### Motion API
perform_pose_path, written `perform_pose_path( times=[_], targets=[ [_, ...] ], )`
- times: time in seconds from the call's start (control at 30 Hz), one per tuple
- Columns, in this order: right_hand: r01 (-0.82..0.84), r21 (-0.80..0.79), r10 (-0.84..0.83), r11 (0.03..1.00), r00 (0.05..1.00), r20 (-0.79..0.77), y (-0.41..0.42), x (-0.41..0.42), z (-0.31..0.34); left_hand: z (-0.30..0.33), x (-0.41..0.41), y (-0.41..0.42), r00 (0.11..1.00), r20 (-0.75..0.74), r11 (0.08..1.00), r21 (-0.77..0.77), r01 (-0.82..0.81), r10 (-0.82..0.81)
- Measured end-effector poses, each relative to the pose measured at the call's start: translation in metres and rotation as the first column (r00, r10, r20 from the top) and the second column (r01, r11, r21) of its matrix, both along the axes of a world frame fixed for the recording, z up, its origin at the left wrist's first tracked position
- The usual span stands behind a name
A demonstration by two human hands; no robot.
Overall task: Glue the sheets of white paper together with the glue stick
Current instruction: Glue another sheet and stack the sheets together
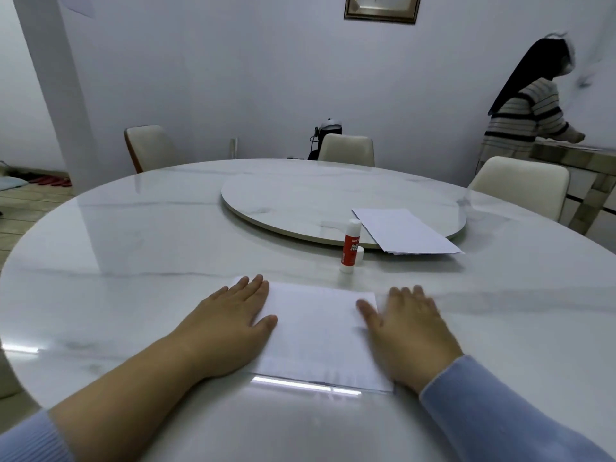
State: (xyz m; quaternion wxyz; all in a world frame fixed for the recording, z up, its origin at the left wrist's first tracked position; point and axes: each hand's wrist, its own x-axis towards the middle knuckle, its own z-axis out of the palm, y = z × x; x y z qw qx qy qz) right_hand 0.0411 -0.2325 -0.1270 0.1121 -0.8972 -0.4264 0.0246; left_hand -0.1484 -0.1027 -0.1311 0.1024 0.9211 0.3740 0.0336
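A white paper sheet (316, 331) lies flat on the marble table right in front of me. My left hand (230, 325) rests palm down on its left edge, fingers spread. My right hand (406, 331) presses flat on its right edge, slightly blurred. Neither hand holds anything. Just beyond the sheet a red and white glue stick (350, 246) stands upright, with its white cap (359, 254) beside it on the table. A stack of white paper (403, 231) lies further back to the right, partly on the turntable.
A round marble turntable (300, 198) occupies the middle of the round table (133, 248). Cream chairs (346, 150) stand around the far side. A person in a striped top (526, 118) works at a counter at the far right.
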Motion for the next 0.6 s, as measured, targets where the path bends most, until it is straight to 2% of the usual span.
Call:
perform_pose_path(
  times=[0.03, 0.1, 0.17, 0.23, 0.33, 0.43, 0.5, 0.6],
  targets=[
    [0.076, 0.175, -0.063, 0.982, 0.995, -0.08, 0.002, 0.011, 0.005, 0.0, 0.003, -0.002, 1.0, 0.003, 1.0, 0.0, -0.005, 0.005],
    [0.288, 0.475, -0.11, 0.832, 0.924, -0.367, 0.009, 0.038, 0.016, 0.001, 0.008, -0.007, 1.0, 0.016, 1.0, -0.008, -0.02, 0.02],
    [0.489, 0.548, -0.047, 0.678, 0.774, -0.632, 0.019, 0.064, 0.022, 0.0, 0.013, -0.01, 0.999, 0.037, 0.999, -0.005, -0.04, 0.04],
    [0.611, 0.537, 0.062, 0.581, 0.625, -0.778, 0.03, 0.08, 0.022, -0.001, 0.015, -0.012, 0.996, 0.068, 0.999, -0.005, -0.049, 0.05],
    [0.671, 0.537, 0.173, 0.511, 0.532, -0.829, 0.046, 0.089, 0.022, 0.0, 0.013, -0.009, 0.962, 0.247, 0.992, -0.083, -0.094, 0.112],
    [0.725, 0.539, 0.24, 0.429, 0.484, -0.842, 0.061, 0.096, 0.021, 0.003, 0.008, 0.003, 0.834, 0.496, 0.97, -0.102, -0.219, 0.24],
    [0.766, 0.524, 0.262, 0.373, 0.454, -0.851, 0.068, 0.101, 0.02, 0.002, 0.005, 0.011, 0.771, 0.573, 0.952, -0.059, -0.3, 0.278],
    [0.835, 0.451, 0.288, 0.314, 0.369, -0.884, 0.072, 0.106, 0.024, 0.001, 0.004, 0.018, 0.735, 0.611, 0.945, -0.07, -0.319, 0.294]
  ],
)
